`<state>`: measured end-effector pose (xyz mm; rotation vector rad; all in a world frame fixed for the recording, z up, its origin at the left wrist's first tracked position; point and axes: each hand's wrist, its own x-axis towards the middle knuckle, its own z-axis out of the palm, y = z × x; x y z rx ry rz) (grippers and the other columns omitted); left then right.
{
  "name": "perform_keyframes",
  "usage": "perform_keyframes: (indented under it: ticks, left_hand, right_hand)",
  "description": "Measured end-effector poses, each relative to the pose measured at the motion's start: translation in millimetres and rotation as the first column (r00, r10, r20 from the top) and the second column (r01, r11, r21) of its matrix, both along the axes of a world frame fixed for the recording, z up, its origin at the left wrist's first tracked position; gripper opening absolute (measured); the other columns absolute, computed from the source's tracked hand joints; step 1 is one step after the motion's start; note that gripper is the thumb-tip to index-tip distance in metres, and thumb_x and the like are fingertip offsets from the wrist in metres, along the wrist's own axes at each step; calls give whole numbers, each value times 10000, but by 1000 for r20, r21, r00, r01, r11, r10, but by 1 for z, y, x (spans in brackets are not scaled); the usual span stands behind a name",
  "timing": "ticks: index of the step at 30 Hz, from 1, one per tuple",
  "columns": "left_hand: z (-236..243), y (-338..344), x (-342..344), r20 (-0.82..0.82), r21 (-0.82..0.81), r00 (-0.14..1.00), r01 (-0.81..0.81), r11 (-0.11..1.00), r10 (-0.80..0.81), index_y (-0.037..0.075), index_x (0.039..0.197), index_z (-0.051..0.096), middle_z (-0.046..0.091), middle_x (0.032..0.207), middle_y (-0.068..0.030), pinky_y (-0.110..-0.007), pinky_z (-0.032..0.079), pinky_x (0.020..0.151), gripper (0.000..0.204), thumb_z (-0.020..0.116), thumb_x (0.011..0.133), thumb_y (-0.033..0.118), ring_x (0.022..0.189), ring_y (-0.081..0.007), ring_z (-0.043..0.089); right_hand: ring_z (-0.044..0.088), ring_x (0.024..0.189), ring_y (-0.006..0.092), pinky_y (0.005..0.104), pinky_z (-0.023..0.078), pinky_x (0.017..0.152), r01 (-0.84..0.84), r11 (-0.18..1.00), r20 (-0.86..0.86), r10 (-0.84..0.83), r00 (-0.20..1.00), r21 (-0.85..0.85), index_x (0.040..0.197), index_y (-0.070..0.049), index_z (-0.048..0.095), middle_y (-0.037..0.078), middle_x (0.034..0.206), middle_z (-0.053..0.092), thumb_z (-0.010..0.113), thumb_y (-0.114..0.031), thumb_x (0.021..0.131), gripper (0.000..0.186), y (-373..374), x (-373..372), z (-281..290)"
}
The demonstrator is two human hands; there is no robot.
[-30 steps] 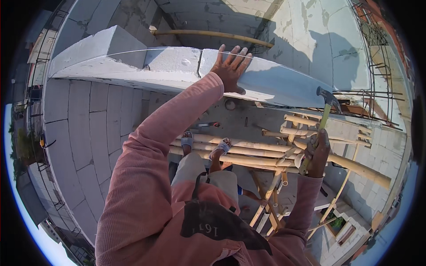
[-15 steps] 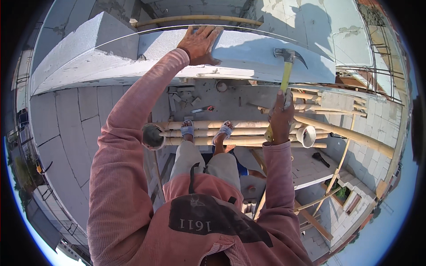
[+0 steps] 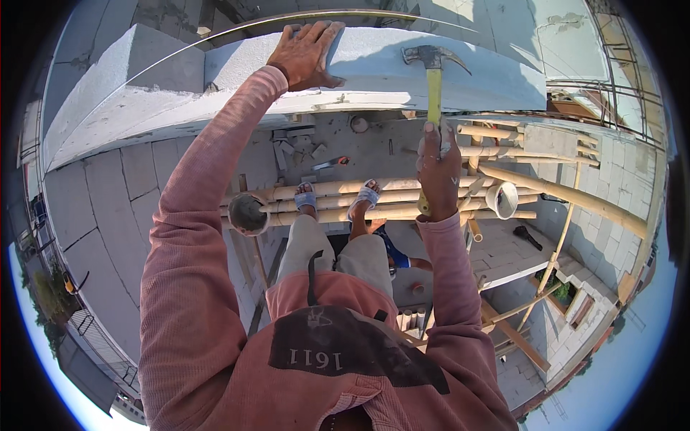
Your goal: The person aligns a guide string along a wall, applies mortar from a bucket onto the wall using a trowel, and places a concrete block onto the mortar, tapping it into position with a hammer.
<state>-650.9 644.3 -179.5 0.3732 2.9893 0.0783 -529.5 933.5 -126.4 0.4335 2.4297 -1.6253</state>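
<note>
My left hand point(image 3: 307, 56) lies with spread fingers on top of a long white masonry block point(image 3: 374, 65). In my right hand point(image 3: 439, 169) is a claw hammer point(image 3: 434, 97), gripped by its yellow-green handle. The hammer's metal head is over the block's top face, to the right of my left hand; whether it touches the block I cannot tell. At the left, a taller white block point(image 3: 165, 61) rises above the long one. A thin string point(image 3: 172, 54) runs along the wall's far side.
Bamboo poles point(image 3: 338, 203) form a scaffold under my sandalled feet. A mortar bucket point(image 3: 249, 215) stands left, a whitish bucket point(image 3: 502, 200) right. Below lie a red-handled tool point(image 3: 332, 162) and block pieces point(image 3: 286, 148). Another person's leg in blue shorts point(image 3: 397, 253) shows beneath the scaffold.
The hammer and my right hand have moved left along the block, nearer to my left hand. My left hand stays on the block's top. The whole view has shifted slightly.
</note>
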Motion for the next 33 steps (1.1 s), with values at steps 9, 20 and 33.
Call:
perform_keyframes:
  ticks: [9,20,33]
  left_hand:
    - [-12,-2,-4,-89,-21,996,23,1000,-25,197,1593,194,358,1540,-147,-510,184,1206,1213,772,649,696,1438,-325,334]
    - [0,-6,0,-98,54,993,73,996,-68,193,1582,223,396,1522,-134,-486,205,1205,1188,866,636,511,1404,-347,373]
    - [20,148,-28,-151,11,983,105,994,-102,145,1583,196,288,1585,-152,-578,78,1219,1217,735,677,752,1510,-311,195]
  right_hand:
    - [357,424,27,205,253,352,381,860,151,-350,924,-339,1034,-102,502,-39,653,446,518,-331,1040,229,44,78,-9]
    - [385,417,36,219,304,354,543,826,532,-395,749,-151,1066,-117,532,-52,637,453,517,-299,1039,184,98,213,-65]
    - [685,893,344,411,536,803,-95,863,-86,158,984,497,1353,41,527,248,1032,674,530,-181,1024,397,185,54,28]
